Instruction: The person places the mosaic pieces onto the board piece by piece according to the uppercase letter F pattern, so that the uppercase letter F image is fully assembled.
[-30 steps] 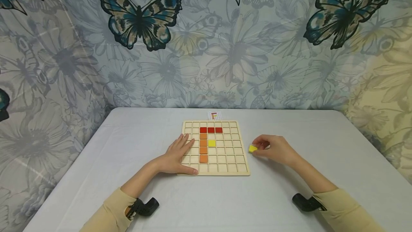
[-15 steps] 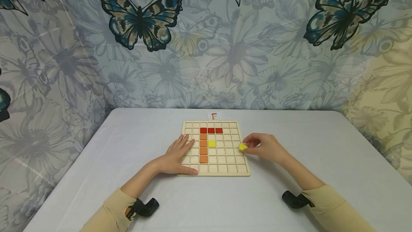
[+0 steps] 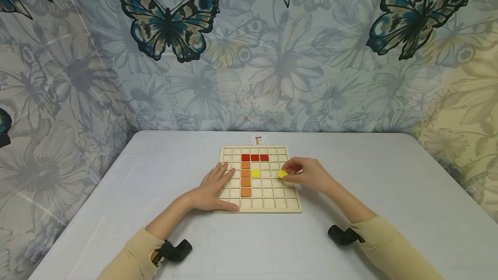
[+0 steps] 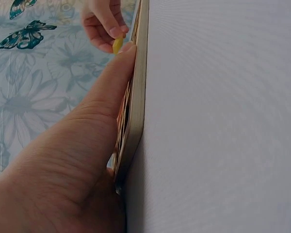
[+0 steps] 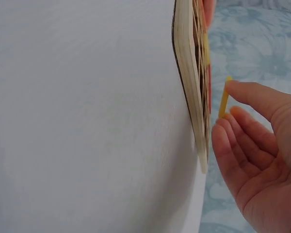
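Note:
A wooden grid board point(image 3: 268, 205) lies on the table with colored square tiles in some of its cells. Three red tiles point(image 3: 254, 157) form a row near the top, and a column of orange tiles point(image 3: 246, 182) runs down from its left end. One yellow tile point(image 3: 255, 173) sits beside that column. My left hand point(image 3: 212, 189) rests spread on the board's left edge, thumb along the near side. Between thumb and fingertips my right hand point(image 3: 309, 174) pinches another yellow tile point(image 5: 224, 98), held above the right part of the board, apart from its surface.
Behind the board lies a small printed card point(image 3: 258, 140) with a colored grid pattern. A white cloth covers the table point(image 3: 163, 154), whose far edge meets a wall point(image 3: 268, 94) printed with flowers and butterflies.
My right hand has moved left with the pinched yellow tile, from beside the board to over its right-hand cells. The left hand has stayed in place.

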`<move>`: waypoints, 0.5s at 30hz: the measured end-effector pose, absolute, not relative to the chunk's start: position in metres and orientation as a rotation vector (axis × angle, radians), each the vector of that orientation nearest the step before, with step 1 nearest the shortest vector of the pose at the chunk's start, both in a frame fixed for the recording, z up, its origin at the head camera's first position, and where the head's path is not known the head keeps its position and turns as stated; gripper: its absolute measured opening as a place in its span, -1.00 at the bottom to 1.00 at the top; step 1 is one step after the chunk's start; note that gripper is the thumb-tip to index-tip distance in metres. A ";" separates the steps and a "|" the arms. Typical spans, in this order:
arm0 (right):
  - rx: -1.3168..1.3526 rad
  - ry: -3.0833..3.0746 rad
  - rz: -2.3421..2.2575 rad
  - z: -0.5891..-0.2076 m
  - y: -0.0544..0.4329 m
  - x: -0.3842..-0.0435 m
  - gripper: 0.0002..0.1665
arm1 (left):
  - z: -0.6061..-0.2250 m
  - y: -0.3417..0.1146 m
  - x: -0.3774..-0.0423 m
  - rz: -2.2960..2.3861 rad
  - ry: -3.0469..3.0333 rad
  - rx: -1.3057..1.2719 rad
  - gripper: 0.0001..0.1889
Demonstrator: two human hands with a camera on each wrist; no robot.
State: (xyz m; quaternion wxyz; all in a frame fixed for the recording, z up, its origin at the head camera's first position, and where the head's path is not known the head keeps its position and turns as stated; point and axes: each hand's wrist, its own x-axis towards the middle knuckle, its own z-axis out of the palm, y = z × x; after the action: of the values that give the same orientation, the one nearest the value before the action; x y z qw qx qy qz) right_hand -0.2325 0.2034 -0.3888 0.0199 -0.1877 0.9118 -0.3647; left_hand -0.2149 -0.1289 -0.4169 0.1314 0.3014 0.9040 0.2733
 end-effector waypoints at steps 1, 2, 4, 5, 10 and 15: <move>-0.598 2.826 -1.131 -0.389 0.202 -0.234 -0.69 | -0.417 -0.129 -0.215 0.795 2.624 0.875 0.16; -0.614 2.823 -1.131 -0.390 0.200 -0.235 -0.69 | -0.417 -0.129 -0.215 0.796 2.624 0.874 0.16; -0.638 2.819 -1.135 -0.391 0.196 -0.237 -0.69 | -0.417 -0.129 -0.214 0.798 2.622 0.874 0.16; -0.647 2.815 -1.137 -0.391 0.194 -0.238 -0.69 | -0.416 -0.129 -0.214 0.799 2.621 0.873 0.16; -0.668 2.804 -1.135 -0.390 0.184 -0.241 -0.71 | -0.417 -0.129 -0.215 0.802 2.618 0.869 0.16; -0.749 2.819 -1.095 -0.391 0.177 -0.245 -0.73 | -0.416 -0.129 -0.215 0.801 2.616 0.872 0.16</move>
State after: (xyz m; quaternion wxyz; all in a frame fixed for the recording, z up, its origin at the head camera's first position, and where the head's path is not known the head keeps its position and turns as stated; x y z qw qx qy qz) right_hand -0.2449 0.1772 -0.3912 0.0130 -0.2403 0.9047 -0.3515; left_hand -0.2147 -0.1293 -0.4161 0.1347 0.3008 0.9028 0.2762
